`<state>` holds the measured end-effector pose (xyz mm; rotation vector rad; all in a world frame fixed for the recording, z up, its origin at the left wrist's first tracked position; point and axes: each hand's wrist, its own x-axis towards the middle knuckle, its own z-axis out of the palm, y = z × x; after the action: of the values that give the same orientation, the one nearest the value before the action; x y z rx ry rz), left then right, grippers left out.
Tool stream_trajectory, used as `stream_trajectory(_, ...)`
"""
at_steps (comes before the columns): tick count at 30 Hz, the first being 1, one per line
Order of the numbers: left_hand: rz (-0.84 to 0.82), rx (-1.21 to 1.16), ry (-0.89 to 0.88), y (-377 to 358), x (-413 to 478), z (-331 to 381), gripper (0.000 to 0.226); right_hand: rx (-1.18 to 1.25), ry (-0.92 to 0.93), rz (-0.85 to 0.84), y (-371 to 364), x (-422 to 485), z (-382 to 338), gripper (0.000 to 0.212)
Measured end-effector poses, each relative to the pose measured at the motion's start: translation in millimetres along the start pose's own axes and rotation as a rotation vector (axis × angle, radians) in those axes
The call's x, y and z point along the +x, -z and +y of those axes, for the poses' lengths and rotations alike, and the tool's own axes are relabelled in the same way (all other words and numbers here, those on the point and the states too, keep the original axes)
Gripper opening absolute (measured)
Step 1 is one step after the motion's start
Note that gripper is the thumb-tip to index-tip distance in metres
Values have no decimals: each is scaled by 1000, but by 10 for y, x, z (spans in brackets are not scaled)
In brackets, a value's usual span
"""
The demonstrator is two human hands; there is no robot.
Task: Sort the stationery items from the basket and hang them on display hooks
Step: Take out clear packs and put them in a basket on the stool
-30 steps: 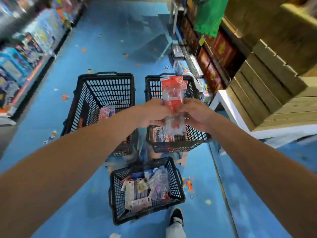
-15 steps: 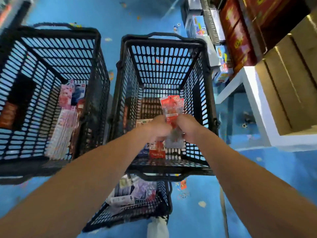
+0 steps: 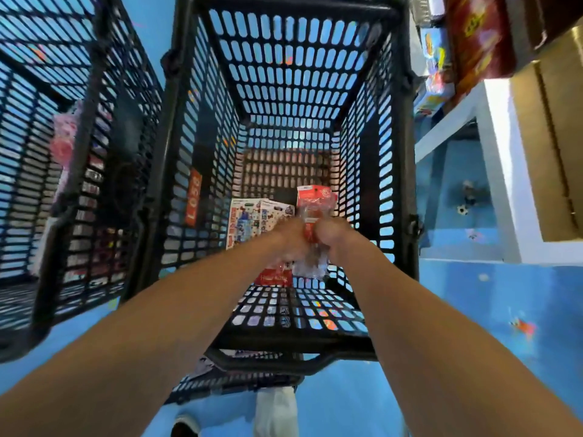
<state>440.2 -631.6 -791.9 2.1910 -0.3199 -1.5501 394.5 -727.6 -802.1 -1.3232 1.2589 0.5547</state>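
Black plastic mesh fills the view: the middle basket (image 3: pixel 299 74) now stands all round the hands, where 1 second ago they were up above its rim. The head has dropped with them. The left hand (image 3: pixel 284 239) and right hand (image 3: pixel 339 238) are pressed knuckle to knuckle, fingers curled round 1 red-and-clear packet (image 3: pixel 315 200), pinching it at its middle so the red header stands up toward the far wall. The packet is low inside the basket, near its near wall and just above the floor mesh; whether it touches the bottom yet I cannot tell, as blur hides its lower end.

My reading is that this is the sorting step, the packet being laid in with its own kind, and no hanging has begun; no hooks are in view.

Counted: 2 hands, 1 held packet, 3 baskets. The left basket (image 3: pixel 63 171) holds pink packs, too blurred to number. The lowest basket (image 3: pixel 233 384) shows only an edge under the middle one's near rim. On the middle basket's floor lie 2 printed packs (image 3: pixel 252 222) side by side by the left wall and 1 red pack (image 3: pixel 273 277) under the left hand.
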Motion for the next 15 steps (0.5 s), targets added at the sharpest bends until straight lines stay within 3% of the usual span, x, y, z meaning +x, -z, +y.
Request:
stream_trajectory(7,-74,12,15,61,-44,-9,19,57,-30,-9,29,-109,38,15)
stream_trajectory(12,-27,-6,-23,223,-311,18,35,68,74,32,-23,-421,-161,23)
stream_trajectory(15,50,-21,-54,326,-522,-13,50,20,177,85,-17,-711,-269,15)
